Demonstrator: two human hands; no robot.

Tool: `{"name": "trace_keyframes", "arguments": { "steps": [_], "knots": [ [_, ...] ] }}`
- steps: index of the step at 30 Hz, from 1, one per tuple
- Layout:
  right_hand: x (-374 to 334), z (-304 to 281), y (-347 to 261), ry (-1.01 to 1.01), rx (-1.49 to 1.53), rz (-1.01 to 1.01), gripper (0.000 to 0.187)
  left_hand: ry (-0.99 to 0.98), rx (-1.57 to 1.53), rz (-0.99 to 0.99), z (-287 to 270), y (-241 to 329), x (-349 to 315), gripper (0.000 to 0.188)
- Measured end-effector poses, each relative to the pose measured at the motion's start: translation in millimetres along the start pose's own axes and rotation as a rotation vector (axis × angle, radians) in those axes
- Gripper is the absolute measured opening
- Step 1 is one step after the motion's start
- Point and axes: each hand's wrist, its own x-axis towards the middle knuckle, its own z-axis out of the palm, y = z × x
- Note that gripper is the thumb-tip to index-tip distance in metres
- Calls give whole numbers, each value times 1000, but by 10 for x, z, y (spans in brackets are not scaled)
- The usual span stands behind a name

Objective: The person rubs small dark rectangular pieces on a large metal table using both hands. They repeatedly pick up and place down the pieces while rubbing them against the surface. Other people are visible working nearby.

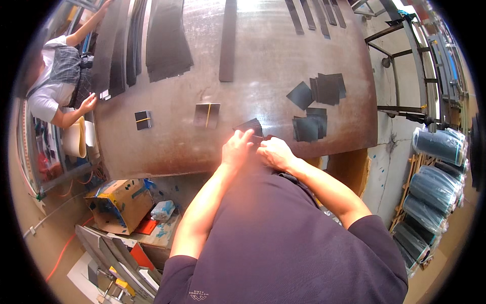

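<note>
At the table's near edge, a fanned stack of thin black sheets (251,125) lies in front of me. My left hand (237,149) grips its near left side, fingertips over the top sheet. Closed fingers on my right hand (275,153) press together at the stack's near right corner; what they pinch is too small to tell. Right of the stack lie loose dark square sheets (307,128), with more overlapping squares (328,89) beyond them. To the left are a dark bundle with a yellow band (206,115) and a smaller banded bundle (143,120).
Long dark strips (167,40) cover the far left of the metal table (253,96). A co-worker (61,76) stands at its left side, a hand on the strips. A cardboard box (119,207) sits below left. Black metal racks (405,53) and wrapped rolls (435,187) line the right.
</note>
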Motion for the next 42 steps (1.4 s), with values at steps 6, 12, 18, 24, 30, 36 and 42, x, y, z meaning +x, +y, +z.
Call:
{"name": "trace_keyframes", "arguments": {
  "steps": [6, 12, 18, 24, 30, 36, 42],
  "knots": [
    [-20, -55, 64, 237, -183, -18, 16, 31, -35, 7, 31, -29, -12, 20],
    [-78, 88, 94, 22, -220, 11, 25, 109, -70, 4, 115, -84, -18, 13],
    [-80, 26, 76, -23, -188, 49, 24, 24, -1845, -443, -578, -318, -281, 10],
    [-138, -328, 44, -27, -276, 41, 21, -58, -1888, -289, -637, -771, -350, 9],
    [-605, -806, 520, -63, -340, 266, 18, 38, -1464, -460, -431, -181, 24, 23],
    [-976, -699, 1052, 15, -390, 384, 15, 90, -184, 54, 20, -15, 57, 23],
    [-340, -570, 581, 380, -11, 333, 5, 51, -57, 178, 86, -57, -45, 15]
  ]
}}
